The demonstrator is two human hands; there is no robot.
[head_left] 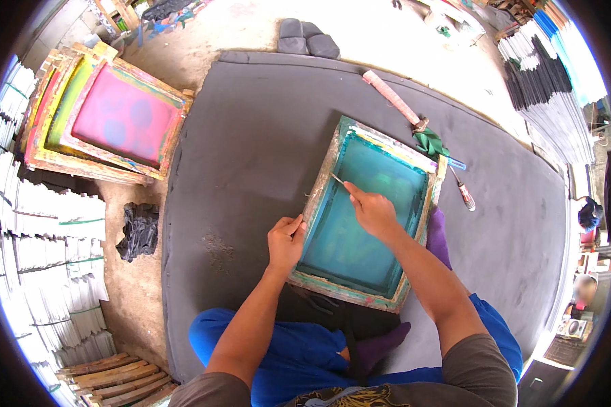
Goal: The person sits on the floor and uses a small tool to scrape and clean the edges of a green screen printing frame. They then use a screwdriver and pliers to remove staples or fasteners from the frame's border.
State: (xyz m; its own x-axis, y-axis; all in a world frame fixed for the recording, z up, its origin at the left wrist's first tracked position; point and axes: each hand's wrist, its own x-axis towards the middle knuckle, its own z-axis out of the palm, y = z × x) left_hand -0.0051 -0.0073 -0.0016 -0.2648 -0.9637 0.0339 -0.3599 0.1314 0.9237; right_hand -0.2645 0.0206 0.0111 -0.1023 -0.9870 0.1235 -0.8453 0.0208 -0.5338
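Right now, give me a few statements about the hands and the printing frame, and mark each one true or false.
1. The left hand grips the left edge of the teal screen frame. True.
2. The right hand holds a thin tool near the frame's left inner edge. True.
3. The frame's mesh is bright red. False: it is teal.
4. The pink-handled tool lies inside the frame. False: it lies on the grey mat beyond the frame's far corner.
5. A stack of other frames leans to the left of the mat. True.
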